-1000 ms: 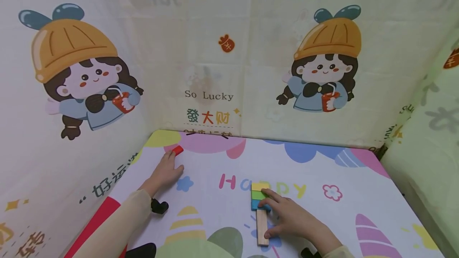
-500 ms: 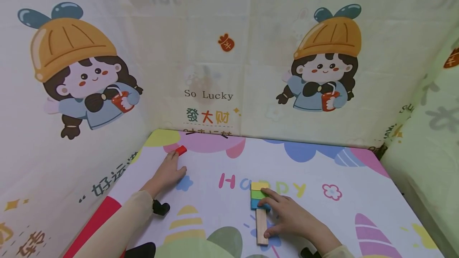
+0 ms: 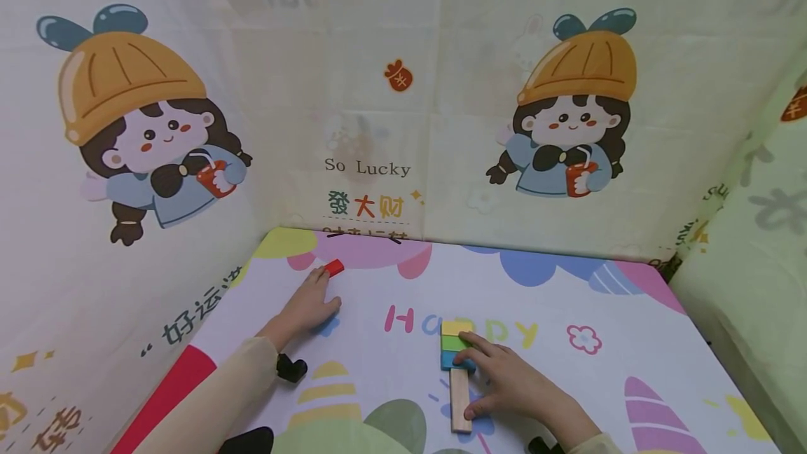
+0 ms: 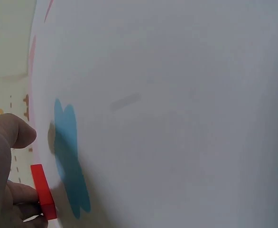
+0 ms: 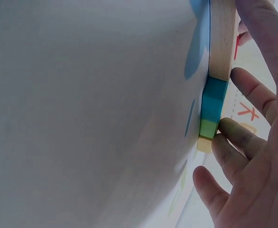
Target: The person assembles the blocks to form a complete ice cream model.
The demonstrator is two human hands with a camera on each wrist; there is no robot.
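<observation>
My left hand [image 3: 307, 308] reaches toward the far left of the table, its fingertips against the near left end of a red block [image 3: 334, 267]. In the left wrist view the thumb stands apart from the red block [image 4: 43, 192]. Nearer me, yellow [image 3: 455, 328], green [image 3: 453, 343] and blue [image 3: 449, 359] blocks lie side by side in a column. A plain wooden block [image 3: 460, 401] continues the column lengthwise toward me. Fingers of my right hand [image 3: 513, 380] rest spread along the right side of these blocks, the thumb at the wooden one's lower end.
The blocks lie on a white table cover [image 3: 391, 370] printed with coloured shapes and "Happy" lettering. Cloth walls [image 3: 466, 146] with cartoon figures rise behind the table and at both sides. A red patch [image 3: 164, 398] shows beside the left sleeve [image 3: 214, 401].
The left hand has moved right, and the red block has slid right with its fingertips. My right hand and the column of blocks have stayed in place.
</observation>
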